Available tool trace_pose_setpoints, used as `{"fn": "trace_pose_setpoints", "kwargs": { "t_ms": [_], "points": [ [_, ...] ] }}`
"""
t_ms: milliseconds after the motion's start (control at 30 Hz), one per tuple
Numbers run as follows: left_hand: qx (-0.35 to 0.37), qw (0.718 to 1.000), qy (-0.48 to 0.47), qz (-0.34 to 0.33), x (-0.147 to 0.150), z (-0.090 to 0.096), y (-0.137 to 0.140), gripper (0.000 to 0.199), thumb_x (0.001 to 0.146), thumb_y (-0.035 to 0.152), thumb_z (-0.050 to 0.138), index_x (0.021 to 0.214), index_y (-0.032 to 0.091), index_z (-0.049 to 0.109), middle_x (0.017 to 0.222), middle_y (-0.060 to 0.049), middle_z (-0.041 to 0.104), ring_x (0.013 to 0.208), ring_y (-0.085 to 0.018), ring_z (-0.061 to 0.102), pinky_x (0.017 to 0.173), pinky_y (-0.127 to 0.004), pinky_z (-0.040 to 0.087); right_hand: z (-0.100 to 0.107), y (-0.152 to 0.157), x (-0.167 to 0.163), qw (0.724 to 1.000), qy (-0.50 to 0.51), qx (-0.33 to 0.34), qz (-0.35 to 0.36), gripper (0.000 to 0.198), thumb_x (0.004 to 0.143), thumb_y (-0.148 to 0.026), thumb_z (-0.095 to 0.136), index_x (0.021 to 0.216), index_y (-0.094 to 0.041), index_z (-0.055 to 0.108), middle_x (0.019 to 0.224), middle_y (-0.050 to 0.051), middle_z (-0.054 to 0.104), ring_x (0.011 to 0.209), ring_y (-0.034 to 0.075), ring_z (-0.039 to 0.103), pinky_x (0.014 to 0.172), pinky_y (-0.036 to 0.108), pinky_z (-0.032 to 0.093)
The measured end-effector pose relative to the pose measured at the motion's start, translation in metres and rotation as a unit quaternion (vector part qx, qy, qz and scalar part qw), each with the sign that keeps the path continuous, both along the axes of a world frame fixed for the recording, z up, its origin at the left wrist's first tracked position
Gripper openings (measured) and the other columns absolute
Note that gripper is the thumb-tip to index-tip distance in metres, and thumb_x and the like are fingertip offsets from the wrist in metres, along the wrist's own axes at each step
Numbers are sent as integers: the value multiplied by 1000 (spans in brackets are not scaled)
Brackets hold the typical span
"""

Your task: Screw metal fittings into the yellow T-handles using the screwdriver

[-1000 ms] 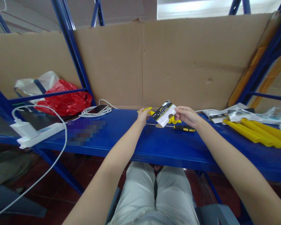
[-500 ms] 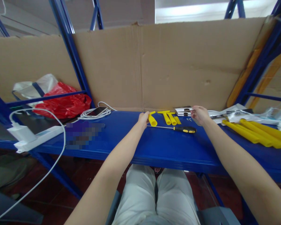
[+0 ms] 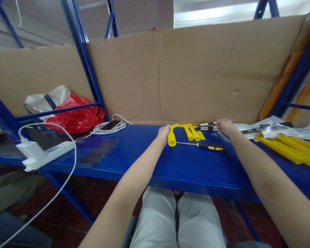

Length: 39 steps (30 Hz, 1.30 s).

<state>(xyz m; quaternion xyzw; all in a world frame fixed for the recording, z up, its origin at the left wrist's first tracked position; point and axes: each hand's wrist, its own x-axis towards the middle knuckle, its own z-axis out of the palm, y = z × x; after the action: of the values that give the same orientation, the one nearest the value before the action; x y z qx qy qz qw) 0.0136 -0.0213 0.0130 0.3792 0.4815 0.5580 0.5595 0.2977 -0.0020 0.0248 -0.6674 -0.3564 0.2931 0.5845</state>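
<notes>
My left hand [image 3: 164,133] is closed around the side of a yellow plastic T-shaped handle [image 3: 172,139], its round open end facing me. Farther back on the right, my right hand [image 3: 225,126] has its fingertips pinched together at the ends of some flat black-and-white pieces [image 3: 208,126]; whether it grips one is hard to see. Just below that hand lies a thin grey metal strip [image 3: 224,137]. Between the hands are more yellow T-shaped handles [image 3: 188,133]. A screwdriver [image 3: 210,146] with a black-and-yellow grip lies in front of them, its shaft pointing left.
Long yellow tubes [image 3: 281,150] and plastic-wrapped items [image 3: 276,129] lie at the right of the blue shelf [image 3: 186,168]. On the left are a phone [image 3: 110,125] with a coiled white cable, a white power strip [image 3: 51,155] and a red bag [image 3: 77,113]. Cardboard [image 3: 196,72] stands behind.
The view has shifted slightly. My left hand keeps its hold on the yellow handle. My right hand has its fingers lower against the flat pieces, and the grey strip now shows beneath it.
</notes>
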Motion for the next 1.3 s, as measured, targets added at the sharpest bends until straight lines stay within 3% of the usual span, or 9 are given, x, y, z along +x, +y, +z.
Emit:
{"fn": "trace_pose_setpoints", "kwargs": {
  "t_ms": [367,567,833,967,1133,1300],
  "points": [
    [-3,1000,-5,-9,3,5,-7,18,82,5,49,90,11,65,53,0,59,38,-12,48,43,-23,41,-14,10,9,999,-17,-49,5,19,86,-7,58,101,-20,58,65,-4,51,48,8,51,41,17,41],
    [-13,1000,-15,-14,3,4,-5,20,81,6,53,95,12,65,58,-2,62,38,-11,48,46,-24,45,-16,6,7,998,-15,-55,22,13,85,-4,56,83,-17,57,62,-1,53,49,9,50,40,16,41],
    [2,999,-27,-28,0,2,-1,25,78,6,61,101,9,68,65,-3,67,42,-10,51,51,-25,48,-8,-3,8,1000,-17,-11,24,21,77,0,61,71,-19,55,67,0,57,53,11,53,45,21,44],
    [-31,998,-43,-40,1,4,-1,31,77,2,61,106,8,67,66,-4,67,40,-9,51,49,-23,49,-2,-21,13,996,-79,27,39,15,77,-3,64,76,-18,61,72,2,63,55,12,56,48,24,45],
    [-61,994,-84,-46,6,5,-7,32,85,2,52,115,7,63,69,-7,70,45,-11,59,53,-23,53,2,-54,15,970,-224,-2,98,14,77,-5,66,72,-18,66,69,2,65,56,12,55,48,21,41],
    [-68,993,-69,-66,3,5,-9,27,90,2,46,112,3,62,69,-9,71,43,-10,57,52,-21,50,9,-73,9,939,-246,-62,233,11,75,-25,77,72,-17,70,75,7,70,63,14,58,49,21,41]
  ]
}}
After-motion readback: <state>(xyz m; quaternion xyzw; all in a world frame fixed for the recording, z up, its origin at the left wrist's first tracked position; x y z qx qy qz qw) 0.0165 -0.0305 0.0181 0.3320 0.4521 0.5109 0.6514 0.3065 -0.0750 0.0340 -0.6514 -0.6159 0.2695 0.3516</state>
